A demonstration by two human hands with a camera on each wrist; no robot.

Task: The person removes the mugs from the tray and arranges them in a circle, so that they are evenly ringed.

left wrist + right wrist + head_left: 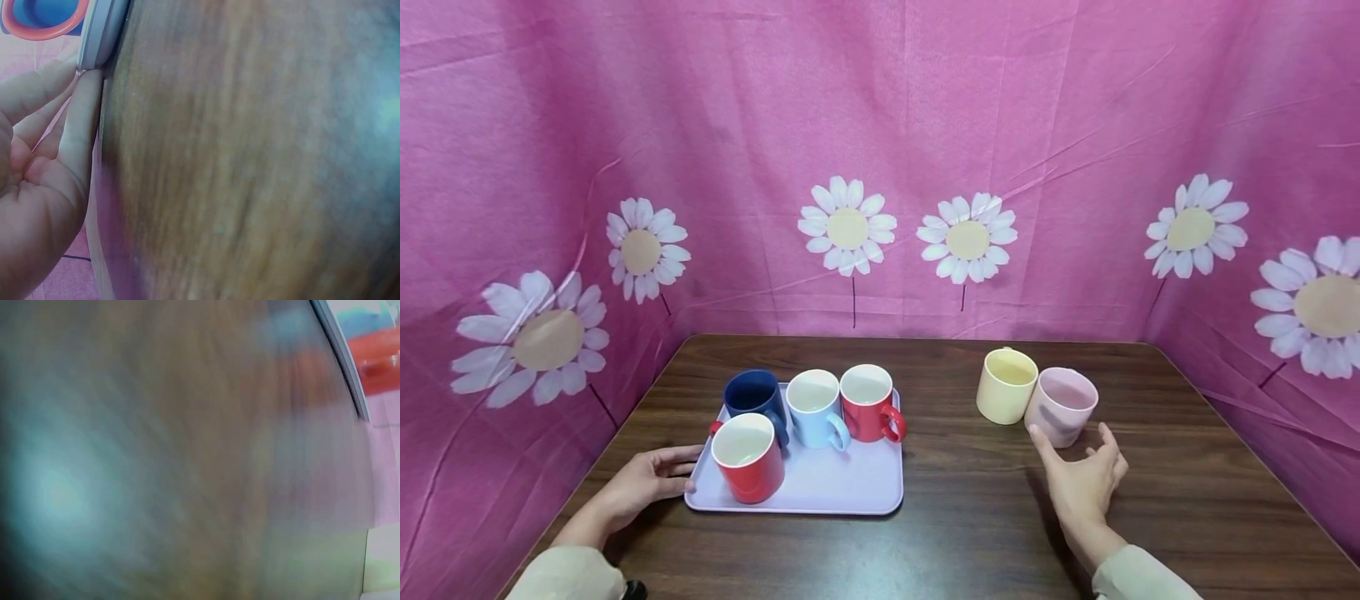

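Note:
My left hand (643, 483) lies at the left edge of the pale lilac tray (842, 492). Its fingers are fairly straight, and the thumb and fingertips touch the rim (97, 47) in the left wrist view. On the tray stand a front red mug (756, 475), a dark blue mug (741, 398), a light blue mug (808, 427) and another red mug (867, 412). Over on the right, my right hand (1084, 487) reaches toward a pink mug (1056, 417), thumb and fingers spread before it. Whether the thumb touches the mug is unclear.
A pale yellow mug (1003, 392) stands close beside the pink one, to its left. Brown wooden table (955, 508) lies between the tray and those two mugs. A pink curtain (902, 100) with printed daisies surrounds the back and sides. The right wrist view is mostly blurred.

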